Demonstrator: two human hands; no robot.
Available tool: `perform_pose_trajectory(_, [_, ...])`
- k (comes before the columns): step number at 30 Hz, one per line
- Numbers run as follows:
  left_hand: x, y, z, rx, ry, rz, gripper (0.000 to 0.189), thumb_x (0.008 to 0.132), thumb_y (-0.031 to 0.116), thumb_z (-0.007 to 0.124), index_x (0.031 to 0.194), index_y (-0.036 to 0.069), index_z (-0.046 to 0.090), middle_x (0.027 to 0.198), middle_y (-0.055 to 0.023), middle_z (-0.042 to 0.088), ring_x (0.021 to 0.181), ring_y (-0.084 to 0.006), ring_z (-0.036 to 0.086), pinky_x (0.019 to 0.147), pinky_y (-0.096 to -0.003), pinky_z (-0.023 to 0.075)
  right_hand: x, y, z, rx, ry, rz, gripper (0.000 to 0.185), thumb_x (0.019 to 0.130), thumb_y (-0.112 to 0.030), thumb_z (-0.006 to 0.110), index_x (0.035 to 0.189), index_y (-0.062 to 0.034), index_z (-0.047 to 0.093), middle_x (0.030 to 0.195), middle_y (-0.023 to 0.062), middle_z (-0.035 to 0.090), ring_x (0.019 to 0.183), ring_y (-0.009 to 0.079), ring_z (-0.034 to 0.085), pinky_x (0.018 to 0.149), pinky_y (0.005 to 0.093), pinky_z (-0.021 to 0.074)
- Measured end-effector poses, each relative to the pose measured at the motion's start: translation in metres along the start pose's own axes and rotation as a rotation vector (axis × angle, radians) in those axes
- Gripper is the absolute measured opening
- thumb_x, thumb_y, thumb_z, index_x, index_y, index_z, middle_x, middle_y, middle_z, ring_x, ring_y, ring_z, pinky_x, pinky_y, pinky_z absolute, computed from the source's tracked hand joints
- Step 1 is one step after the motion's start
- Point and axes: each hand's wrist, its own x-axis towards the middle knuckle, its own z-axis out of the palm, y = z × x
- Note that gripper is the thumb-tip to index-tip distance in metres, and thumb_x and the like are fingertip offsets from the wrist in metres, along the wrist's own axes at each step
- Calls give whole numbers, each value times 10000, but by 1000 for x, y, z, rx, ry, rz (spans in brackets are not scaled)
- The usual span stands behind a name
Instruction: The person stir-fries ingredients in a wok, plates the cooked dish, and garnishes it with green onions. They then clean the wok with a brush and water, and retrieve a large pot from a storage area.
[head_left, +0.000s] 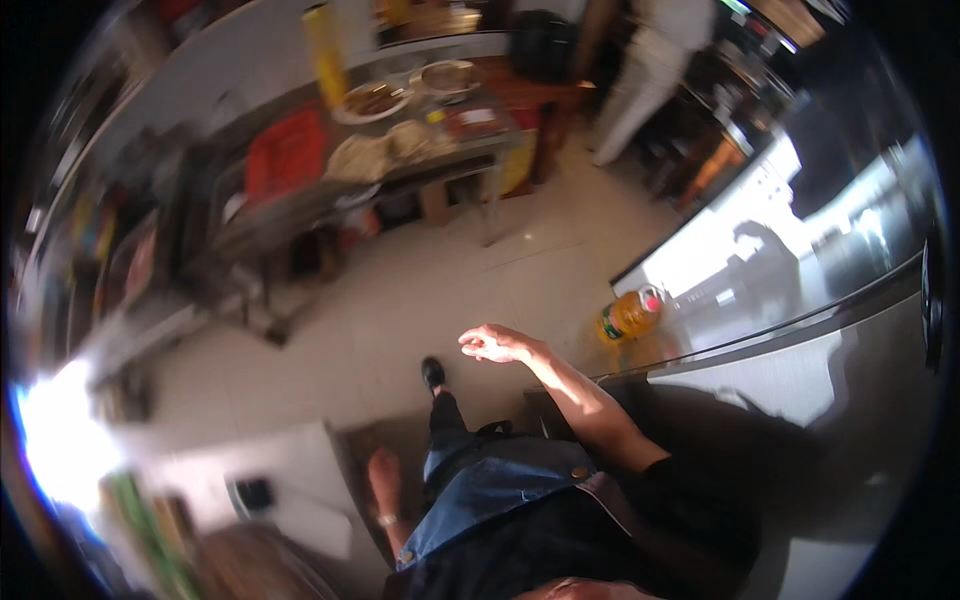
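My right hand (491, 343) is held out over the tiled floor (360, 330), lit by sun, its fingers loosely bent and slightly apart with nothing in them. To its right, a large plastic bottle of yellow oil (628, 315) with a red cap stands by a glossy panel. My left hand (384, 471) hangs at my left side, blurred and in shade, with a band at the wrist. Whether its fingers are closed cannot be made out. A denim apron (487, 487) covers my front, and one black shoe (432, 373) shows ahead.
Ahead stands a metal table (457, 161) bearing a red plastic crate (289, 154), cloths (375, 154) and round dishes (371, 101). Beyond it is a person in light trousers (649, 67). A pale counter (277, 457) lies at left, a reflective glass front (742, 225) at right.
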Motion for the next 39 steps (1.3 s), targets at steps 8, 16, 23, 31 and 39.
perform_pose_trajectory(8, [261, 175, 3, 154, -337, 436, 346, 845, 209, 598, 1132, 17, 586, 991, -155, 652, 877, -278, 627, 783, -379, 493, -18, 156, -224, 587, 947, 280, 186, 912, -277, 546, 1044, -151, 579, 927, 39, 585, 715, 159, 572, 549, 343, 497])
perform_pose_trajectory(16, [403, 291, 46, 168, -333, 491, 348, 864, 173, 587, 1165, -1, 558, 1027, -144, 641, 871, -244, 620, 772, -353, 495, -239, 205, -455, 44, 1734, 698, 746, 701, -362, 656, 1305, 18, 439, 1200, 238, 556, 1176, 344, 497, 993, 387, 389])
perform_pose_trajectory(23, [385, 302, 136, 159, -417, 220, 385, 857, 200, 618, 1177, -7, 560, 1086, -156, 633, 959, -222, 609, 827, -335, 482, -331, 131, -571, -1093, 1586, 974, 390, 760, -169, 575, 1126, -35, 559, 1104, 162, 555, 1100, 325, 499, 956, 446, 401])
perform_pose_trajectory(31, [387, 304, 244, -11, -568, 78, 380, 872, 192, 602, 1152, -61, 560, 1073, -172, 631, 960, -226, 606, 860, -326, 469, -475, 98, -590, -1009, 1083, 1469, 215, 793, -109, 553, 986, -31, 609, 980, 151, 602, 1041, 296, 540, 936, 419, 411])
perform_pose_trajectory(39, [396, 374, 282, 61, -688, 301, 349, 889, 179, 588, 1149, -51, 550, 1026, -150, 644, 905, -229, 616, 795, -336, 483, -549, 93, -566, -894, 1026, 1681, 226, 803, -115, 548, 1006, -33, 603, 1000, 153, 597, 1052, 297, 536, 938, 415, 412])
